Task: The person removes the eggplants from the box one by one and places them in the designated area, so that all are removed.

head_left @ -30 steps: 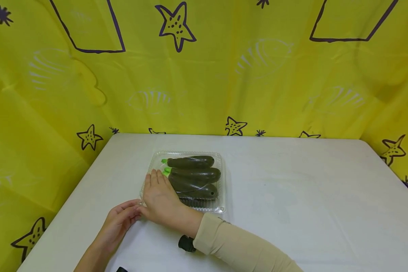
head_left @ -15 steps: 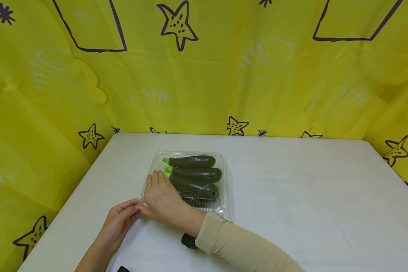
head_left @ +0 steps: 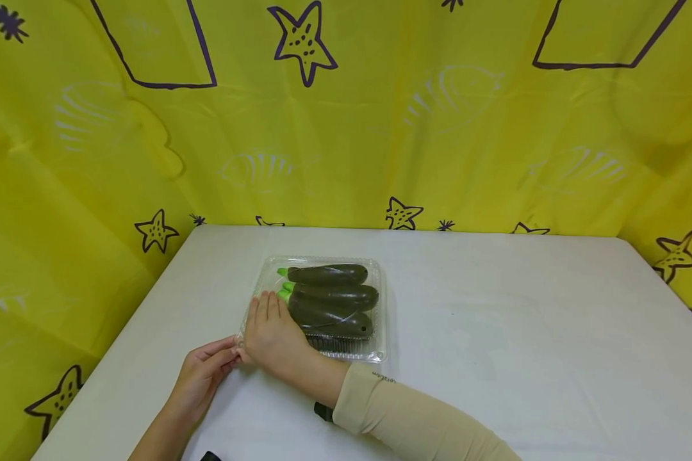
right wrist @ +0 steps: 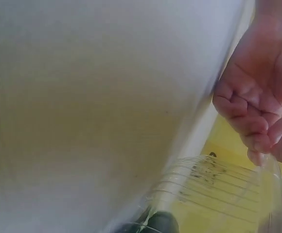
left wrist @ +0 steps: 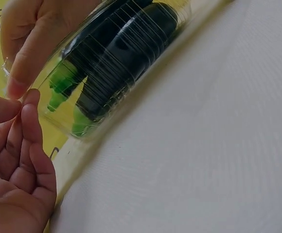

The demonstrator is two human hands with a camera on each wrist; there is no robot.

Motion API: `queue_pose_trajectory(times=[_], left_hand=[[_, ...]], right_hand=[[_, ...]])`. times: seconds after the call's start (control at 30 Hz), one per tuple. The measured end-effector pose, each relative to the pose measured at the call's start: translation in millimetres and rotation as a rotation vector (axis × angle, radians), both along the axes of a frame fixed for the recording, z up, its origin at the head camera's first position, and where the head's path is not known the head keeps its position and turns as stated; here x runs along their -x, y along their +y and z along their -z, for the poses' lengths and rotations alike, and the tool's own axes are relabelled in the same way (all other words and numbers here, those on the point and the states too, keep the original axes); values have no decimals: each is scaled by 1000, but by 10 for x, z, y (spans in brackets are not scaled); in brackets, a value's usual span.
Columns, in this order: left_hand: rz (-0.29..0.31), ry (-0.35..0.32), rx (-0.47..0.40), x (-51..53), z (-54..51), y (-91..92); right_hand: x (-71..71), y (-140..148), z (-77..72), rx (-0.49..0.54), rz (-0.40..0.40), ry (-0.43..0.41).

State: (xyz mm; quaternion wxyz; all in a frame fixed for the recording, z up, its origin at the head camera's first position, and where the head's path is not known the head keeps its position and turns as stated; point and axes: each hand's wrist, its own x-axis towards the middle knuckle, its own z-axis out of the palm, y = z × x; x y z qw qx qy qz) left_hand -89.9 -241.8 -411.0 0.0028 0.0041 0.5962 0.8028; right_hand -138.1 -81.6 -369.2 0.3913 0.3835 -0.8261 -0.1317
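Observation:
A clear plastic clamshell container (head_left: 380, 346) lies closed on the table, holding dark eggplants (head_left: 334, 298) with green stems. At its near left corner my left hand (head_left: 202, 378) pinches the rim between thumb and fingertips. My right hand (head_left: 277, 339) rests on the lid's left side, fingers straight and side by side, its thumb down at the same corner. In the left wrist view, the right thumb (left wrist: 22, 73) meets the left fingertips at the rim. The right wrist view shows the left palm (right wrist: 257, 77) and the container's ribbed side (right wrist: 214, 189). Part of the lid is hidden under my right hand.
A white-covered table (head_left: 496, 320) extends to the right of the container. Yellow patterned cloth (head_left: 346, 128) stands behind the table and at both sides. A black object (head_left: 324, 412) shows below the beige right sleeve (head_left: 415, 416), and another dark piece (head_left: 210, 456) lies at the bottom edge.
The head view has shifted very slightly. My right forearm has turned a little, so the print on the cuff shows more. Both hands keep their places on the container.

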Motion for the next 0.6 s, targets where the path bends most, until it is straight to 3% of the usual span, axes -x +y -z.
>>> queue_pose_trajectory(times=[0.23,0.43,0.6], left_hand=[[-60,27,55,-2,-23,67],[-30,26,-8,-6,-10,49],[-21,10,-31,-13,-5,36]], right_hand=[[-9,1,-40,-5,18,-16],[-19,31,-70,-43,20,-76],[-20,60,-59,30,-28,-122]])
